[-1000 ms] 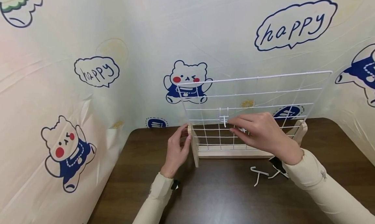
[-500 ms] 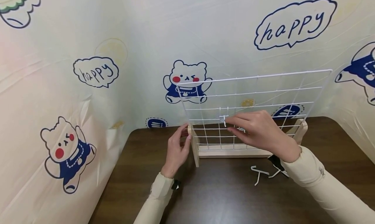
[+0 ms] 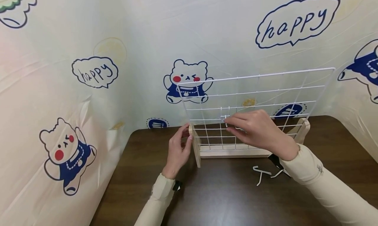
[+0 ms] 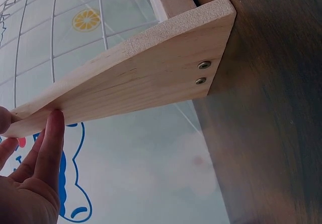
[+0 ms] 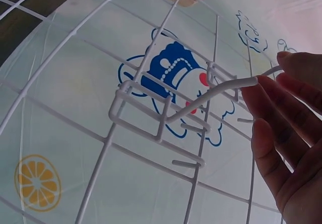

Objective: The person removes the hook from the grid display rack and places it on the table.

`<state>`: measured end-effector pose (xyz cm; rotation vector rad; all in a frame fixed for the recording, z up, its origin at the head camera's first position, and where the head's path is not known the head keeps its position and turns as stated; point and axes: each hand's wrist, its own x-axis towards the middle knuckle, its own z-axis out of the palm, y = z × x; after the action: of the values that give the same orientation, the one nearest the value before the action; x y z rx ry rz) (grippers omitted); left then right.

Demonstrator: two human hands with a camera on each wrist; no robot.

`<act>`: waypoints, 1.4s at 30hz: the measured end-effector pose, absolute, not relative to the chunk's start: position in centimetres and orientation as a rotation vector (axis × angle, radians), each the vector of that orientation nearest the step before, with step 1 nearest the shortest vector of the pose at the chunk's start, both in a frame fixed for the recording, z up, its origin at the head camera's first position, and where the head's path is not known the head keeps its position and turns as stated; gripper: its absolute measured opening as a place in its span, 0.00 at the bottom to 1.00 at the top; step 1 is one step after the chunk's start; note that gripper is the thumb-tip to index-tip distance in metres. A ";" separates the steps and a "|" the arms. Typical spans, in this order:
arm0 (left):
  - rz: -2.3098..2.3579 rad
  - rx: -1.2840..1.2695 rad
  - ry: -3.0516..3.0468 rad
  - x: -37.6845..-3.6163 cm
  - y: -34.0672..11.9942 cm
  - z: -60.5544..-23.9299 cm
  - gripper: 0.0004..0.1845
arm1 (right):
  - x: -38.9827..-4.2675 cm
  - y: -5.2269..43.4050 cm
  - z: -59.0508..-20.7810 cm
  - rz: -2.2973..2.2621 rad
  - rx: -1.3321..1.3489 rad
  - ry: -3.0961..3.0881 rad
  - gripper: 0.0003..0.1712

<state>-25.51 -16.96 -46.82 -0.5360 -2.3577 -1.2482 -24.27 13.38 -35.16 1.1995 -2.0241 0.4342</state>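
A white wire grid rack (image 3: 256, 75) with wooden end supports stands on the table. My left hand (image 3: 178, 152) holds the top of its left wooden support (image 4: 151, 63), fingers and thumb on either side. A white wire hook (image 3: 222, 116) hangs on the grid's left part, and my right hand (image 3: 255, 127) pinches its prong at the fingertips. In the right wrist view a nearer white hook (image 5: 163, 116) also hangs on the wires, its prong ending by the fingers of my right hand (image 5: 297, 133). In the head view the hand hides this second hook.
Loose white hooks lie on the brown table (image 3: 206, 193) in front of the rack; one hook (image 3: 261, 174) lies in plain sight, and others (image 3: 280, 173) are partly covered by the right sleeve. A printed cloth (image 3: 141, 29) hangs close behind and at the left.
My right hand has moved slightly left, its fingertips now over the left hook's prong and the second hook now covered. My left hand has kept its place on the support.
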 end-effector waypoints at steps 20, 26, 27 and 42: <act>-1.210 -0.578 -2.322 -25.7 -16.9 -46.7 0.22 | -24.3 13.1 -35.4 0.393 1.197 -2.038 0.10; -1.206 -0.572 -2.330 -25.6 -16.9 -46.8 0.23 | -24.2 12.9 -35.5 0.391 1.195 -2.040 0.13; -1.208 -0.573 -2.328 -25.6 -16.9 -46.8 0.23 | -24.2 12.9 -35.5 0.390 1.196 -2.039 0.13; -1.224 -0.561 -2.341 -25.5 -16.9 -46.7 0.23 | -24.2 12.9 -35.6 0.393 1.180 -2.016 0.12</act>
<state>-25.48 -16.87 -46.72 -0.5611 -2.3407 -1.2243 -24.17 12.93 -35.60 1.1804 -2.0161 0.3932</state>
